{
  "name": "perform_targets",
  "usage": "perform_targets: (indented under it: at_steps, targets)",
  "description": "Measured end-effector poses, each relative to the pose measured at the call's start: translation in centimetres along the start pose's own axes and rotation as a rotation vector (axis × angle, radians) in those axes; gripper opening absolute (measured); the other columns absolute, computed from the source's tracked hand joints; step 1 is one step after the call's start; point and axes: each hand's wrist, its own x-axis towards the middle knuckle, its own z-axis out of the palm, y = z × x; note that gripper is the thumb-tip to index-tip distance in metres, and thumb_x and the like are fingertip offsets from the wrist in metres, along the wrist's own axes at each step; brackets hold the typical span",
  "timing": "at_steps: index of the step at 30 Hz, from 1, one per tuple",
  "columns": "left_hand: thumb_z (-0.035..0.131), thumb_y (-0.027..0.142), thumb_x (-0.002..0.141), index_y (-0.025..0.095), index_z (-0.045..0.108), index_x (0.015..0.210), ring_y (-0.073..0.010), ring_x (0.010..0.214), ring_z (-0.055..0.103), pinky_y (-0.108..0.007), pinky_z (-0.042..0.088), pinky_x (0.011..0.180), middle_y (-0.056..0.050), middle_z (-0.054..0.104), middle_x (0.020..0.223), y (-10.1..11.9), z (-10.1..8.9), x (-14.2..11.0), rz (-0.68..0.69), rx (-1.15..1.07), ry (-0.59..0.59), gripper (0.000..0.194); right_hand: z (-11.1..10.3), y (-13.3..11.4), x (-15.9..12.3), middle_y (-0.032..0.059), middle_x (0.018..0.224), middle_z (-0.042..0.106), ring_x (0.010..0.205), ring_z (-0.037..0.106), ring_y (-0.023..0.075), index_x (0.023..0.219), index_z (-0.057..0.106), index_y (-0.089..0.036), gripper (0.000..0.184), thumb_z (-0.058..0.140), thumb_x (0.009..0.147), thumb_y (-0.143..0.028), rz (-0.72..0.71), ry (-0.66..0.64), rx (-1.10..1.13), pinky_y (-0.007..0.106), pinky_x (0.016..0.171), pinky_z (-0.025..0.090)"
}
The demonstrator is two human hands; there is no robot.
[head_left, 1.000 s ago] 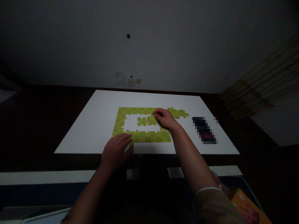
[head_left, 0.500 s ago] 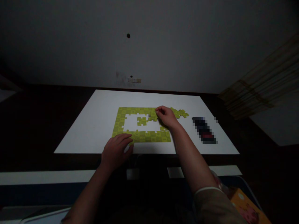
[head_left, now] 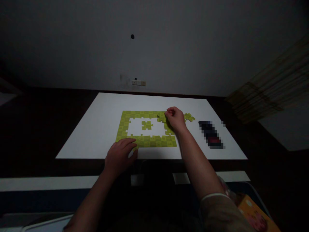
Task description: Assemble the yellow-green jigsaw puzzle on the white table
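Observation:
A yellow-green jigsaw puzzle (head_left: 154,141) lies on the white table, its border joined around a bare middle. My left hand (head_left: 119,156) rests at its near-left corner, fingers extended and thumb apart, holding nothing. Over the far-right part of the border, my right hand (head_left: 176,118) pinches a yellow-green puzzle piece (head_left: 161,117) between thumb and fingers; the fingers partly hide it. A small joined cluster of pieces (head_left: 146,125) lies loose inside the border. More loose pieces (head_left: 189,117) lie just right of my right hand, partly covered by it.
The white table (head_left: 87,129) extends around the puzzle. A dark, pixelated object (head_left: 210,134) lies on its right side. Below the table edge at the lower right is an orange box (head_left: 256,212). A wall with sockets (head_left: 139,83) stands behind.
My right hand has shifted right and slightly away from me with the puzzle piece, uncovering more of the bare middle. My left hand has stayed in place.

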Motion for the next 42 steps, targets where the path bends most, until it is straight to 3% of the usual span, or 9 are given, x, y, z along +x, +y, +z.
perform_targets:
  at_steps: [5, 12, 18, 28, 42]
  targets:
    - [0.072, 0.031, 0.105, 0.034, 0.081, 0.119, -0.0343, 0.125, 0.081, -0.059, 0.068, 0.094, -0.005, 0.085, 0.136, 0.0, 0.0, 0.0, 0.006, 0.004, 0.005, 0.017, -0.3, 0.3, 0.3, 0.0073, 0.093, 0.076, 0.085, 0.070, 0.0258, 0.100, 0.072, -0.025, 0.030, 0.078, 0.081, -0.048, -0.002, 0.077, -0.022, 0.042, 0.087, 0.061]
    - [0.072, 0.031, 0.105, 0.032, 0.081, 0.120, -0.0356, 0.125, 0.081, -0.060, 0.068, 0.095, -0.006, 0.085, 0.136, -0.1, 0.0, -0.1, 0.002, -0.009, -0.003, 0.018, -0.3, 0.2, 0.2, 0.0074, 0.092, 0.076, 0.084, 0.069, 0.0256, 0.097, 0.072, -0.024, 0.026, 0.079, 0.080, -0.043, 0.017, 0.063, -0.023, 0.042, 0.085, 0.061]
    - [0.069, 0.033, 0.106, 0.032, 0.081, 0.119, -0.0351, 0.125, 0.081, -0.058, 0.067, 0.094, -0.006, 0.085, 0.136, 0.0, 0.0, 0.0, -0.002, 0.002, -0.007, 0.018, -0.1, -0.1, -0.1, 0.0035, 0.084, 0.074, 0.077, 0.069, 0.0237, 0.093, 0.071, -0.025, 0.026, 0.081, 0.076, -0.042, 0.057, -0.027, 0.019, 0.040, 0.079, 0.059]
    - [0.072, 0.032, 0.105, 0.031, 0.081, 0.120, -0.0345, 0.124, 0.081, -0.056, 0.066, 0.094, -0.005, 0.085, 0.136, -0.3, 0.1, -0.1, 0.011, 0.012, 0.000, 0.017, -0.4, -0.8, -0.7, 0.0016, 0.080, 0.077, 0.075, 0.071, 0.0231, 0.089, 0.070, -0.026, 0.017, 0.083, 0.080, -0.034, 0.017, -0.219, -0.119, 0.037, 0.075, 0.055]
    - [0.072, 0.029, 0.106, 0.030, 0.077, 0.122, -0.0332, 0.126, 0.080, -0.055, 0.065, 0.095, -0.005, 0.083, 0.139, -0.3, 0.3, -0.4, 0.022, 0.030, -0.012, 0.017, 0.2, 0.3, -0.3, 0.0025, 0.080, 0.074, 0.072, 0.066, 0.0216, 0.090, 0.072, -0.025, 0.027, 0.083, 0.074, -0.043, 0.022, -0.146, 0.038, 0.036, 0.070, 0.054]
